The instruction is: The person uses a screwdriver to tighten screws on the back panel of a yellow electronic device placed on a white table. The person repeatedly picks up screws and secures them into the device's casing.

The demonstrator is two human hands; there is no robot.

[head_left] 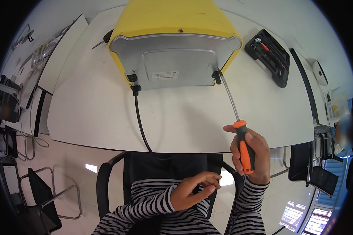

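Observation:
My right hand (257, 150) grips a screwdriver (245, 150) by its orange and black handle. Its long shaft slants up and away, the tip at the right corner of a grey metal panel (180, 58), just by a small black part (216, 77). That panel sits within a yellow-cased machine (176, 15) and bears a small white label (165, 75). A black power cord (139, 117) is plugged in at the panel's left corner. Low over my lap, my left hand (194, 192) has loosely bent fingers with the thumb apart; I see nothing in it.
On the white table (86, 105), an opened black tool case (268, 56) lies at the right. A dark-handled tool (106, 38) pokes out left of the machine. The cord drops over the near edge. Black chairs (43, 196) stand on the tiled floor.

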